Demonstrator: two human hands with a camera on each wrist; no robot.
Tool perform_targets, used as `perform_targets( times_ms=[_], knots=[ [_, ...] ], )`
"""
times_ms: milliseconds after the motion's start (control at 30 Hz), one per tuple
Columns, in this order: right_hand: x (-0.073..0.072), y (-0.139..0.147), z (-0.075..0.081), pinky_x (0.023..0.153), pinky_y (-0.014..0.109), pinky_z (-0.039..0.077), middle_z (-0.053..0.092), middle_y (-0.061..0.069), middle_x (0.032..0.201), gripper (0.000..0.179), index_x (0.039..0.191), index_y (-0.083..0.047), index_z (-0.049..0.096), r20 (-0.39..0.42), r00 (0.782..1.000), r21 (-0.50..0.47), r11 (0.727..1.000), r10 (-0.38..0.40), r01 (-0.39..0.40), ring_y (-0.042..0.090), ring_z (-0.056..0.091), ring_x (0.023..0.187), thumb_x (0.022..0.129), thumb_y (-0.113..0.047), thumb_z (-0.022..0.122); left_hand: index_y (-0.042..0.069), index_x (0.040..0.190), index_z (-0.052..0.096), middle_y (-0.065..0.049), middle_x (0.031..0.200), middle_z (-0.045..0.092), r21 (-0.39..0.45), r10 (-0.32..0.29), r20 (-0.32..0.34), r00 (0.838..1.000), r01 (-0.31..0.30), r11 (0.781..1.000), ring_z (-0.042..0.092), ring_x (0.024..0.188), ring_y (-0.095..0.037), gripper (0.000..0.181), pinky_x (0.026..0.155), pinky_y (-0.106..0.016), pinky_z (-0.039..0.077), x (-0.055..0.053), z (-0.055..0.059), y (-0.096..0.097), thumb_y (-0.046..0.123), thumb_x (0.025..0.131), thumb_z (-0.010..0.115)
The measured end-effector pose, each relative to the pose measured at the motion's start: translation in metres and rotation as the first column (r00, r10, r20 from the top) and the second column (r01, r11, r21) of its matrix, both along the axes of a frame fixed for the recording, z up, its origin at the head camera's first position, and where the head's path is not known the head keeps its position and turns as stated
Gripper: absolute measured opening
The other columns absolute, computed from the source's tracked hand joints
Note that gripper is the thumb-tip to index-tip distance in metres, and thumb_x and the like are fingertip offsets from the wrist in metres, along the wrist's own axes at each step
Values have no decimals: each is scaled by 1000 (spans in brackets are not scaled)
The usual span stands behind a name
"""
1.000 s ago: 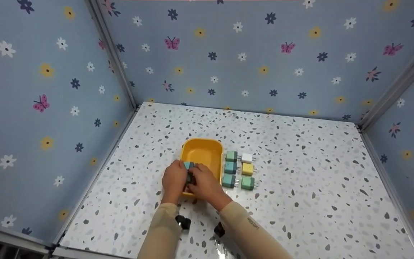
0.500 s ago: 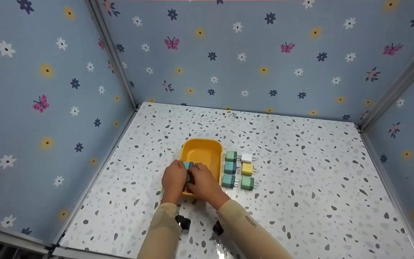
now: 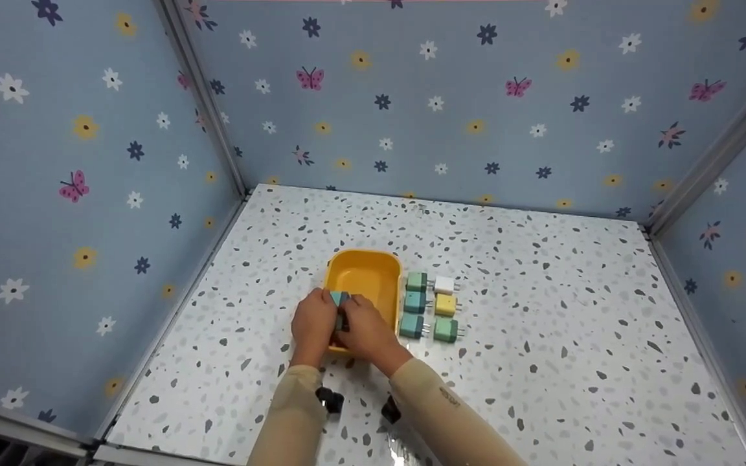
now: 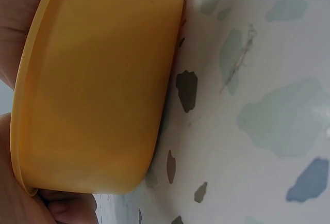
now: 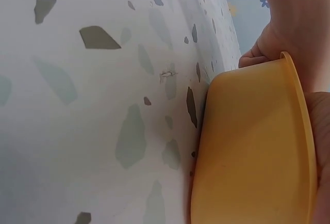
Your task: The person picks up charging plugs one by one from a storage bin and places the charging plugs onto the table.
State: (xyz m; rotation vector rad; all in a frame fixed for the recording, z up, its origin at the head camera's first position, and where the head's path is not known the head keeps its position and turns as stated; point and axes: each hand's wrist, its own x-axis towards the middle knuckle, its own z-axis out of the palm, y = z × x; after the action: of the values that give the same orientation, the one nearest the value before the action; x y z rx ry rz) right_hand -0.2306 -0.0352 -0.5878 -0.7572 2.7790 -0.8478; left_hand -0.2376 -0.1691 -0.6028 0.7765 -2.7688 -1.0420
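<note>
Gripping a blue block [image 3: 339,298] lol, left hand [image 3: 313,323] plus right hand [image 3: 368,329], seven o'clock on the tray [image 3: 361,277], prob for steadiness, with plugs [image 3: 415,301] at three, maybe for reach.

A small blue block [image 3: 337,297] with a dark side, mostly hidden, held by left hand [image 3: 314,323] and right hand [image 3: 370,329] at the near left part of a yellow tray [image 3: 365,278]. Smooth, open on top, round at the corners, sitting flat on the counter [image 3: 554,310], closer to its left edge.
</note>
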Motion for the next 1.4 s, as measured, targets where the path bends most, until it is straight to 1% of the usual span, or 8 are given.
perform_targets(
  times_ms=[167, 400, 600, 667, 833, 1100, 1267, 1400],
  knots=[
    [1, 0, 0, 106, 35, 48, 55, -2, 121, 43, 129, -15, 61, 5, 1000, -4, 1000, 1, -1, 14, 54, 104, 94, -35, 76, 10, 96, 63, -9, 87, 66, 22, -1, -10, 1000, 1, 1000, 59, 76, -26, 39, 69, -40, 47, 1, 1, 0, 37, 110, 40],
    [0, 0, -2, 104, 33, 48, 55, -4, 114, 38, 125, -15, 63, -27, 999, -26, 999, 21, -21, 15, 53, 102, 96, -38, 73, 9, 95, 64, -11, 92, 69, -11, -15, -25, 1000, 14, 1000, 65, 82, -28, 40, 71, -45, 50, 4, 3, 1, 37, 110, 40],
    [0, 2, -1, 104, 34, 49, 56, -6, 113, 34, 122, -18, 64, 40, 999, -52, 999, 5, -3, 15, 53, 101, 95, -35, 75, 10, 96, 63, -9, 88, 67, 4, -4, 1, 1000, 4, 1000, 61, 77, -26, 39, 69, -41, 48, 3, 1, 1, 38, 110, 39],
    [-1, 3, 1, 102, 35, 49, 57, -6, 112, 32, 120, -18, 65, 48, 999, -56, 998, 2, 1, 15, 53, 100, 93, -32, 76, 10, 97, 64, -9, 88, 67, 7, -5, 2, 1000, 5, 1000, 61, 77, -26, 40, 69, -41, 47, 2, 0, 1, 37, 110, 38],
    [-2, 8, 6, 98, 34, 51, 58, -4, 110, 33, 119, -15, 68, 25, 1000, -52, 999, 0, 2, 16, 54, 97, 90, -28, 79, 10, 98, 64, -10, 90, 69, -2, -7, -2, 1000, 7, 1000, 64, 79, -27, 40, 69, -43, 48, 1, 1, 1, 37, 111, 38],
    [-6, 21, 8, 90, 33, 52, 58, 0, 108, 31, 116, -11, 68, -4, 1000, -23, 1000, -3, 2, 15, 54, 94, 91, -25, 80, 8, 106, 66, -12, 99, 72, -26, -11, 16, 1000, 12, 1000, 68, 87, -30, 42, 74, -47, 52, 1, 3, 1, 38, 111, 37],
    [-6, 30, 9, 91, 34, 53, 60, 2, 112, 35, 121, -10, 69, -28, 999, -28, 999, 21, -21, 14, 57, 99, 91, -23, 81, 9, 109, 67, -12, 103, 73, -31, -13, 9, 1000, 13, 999, 70, 93, -32, 42, 76, -49, 52, 1, 3, 1, 38, 111, 37],
    [-6, 36, 10, 93, 35, 54, 59, 4, 117, 38, 126, -8, 67, -31, 999, -32, 999, 19, -20, 15, 60, 102, 91, -20, 79, 10, 109, 67, -10, 102, 72, -27, -11, 10, 1000, 12, 1000, 69, 92, -30, 41, 76, -47, 52, 1, 1, 1, 38, 111, 37]
  ],
)
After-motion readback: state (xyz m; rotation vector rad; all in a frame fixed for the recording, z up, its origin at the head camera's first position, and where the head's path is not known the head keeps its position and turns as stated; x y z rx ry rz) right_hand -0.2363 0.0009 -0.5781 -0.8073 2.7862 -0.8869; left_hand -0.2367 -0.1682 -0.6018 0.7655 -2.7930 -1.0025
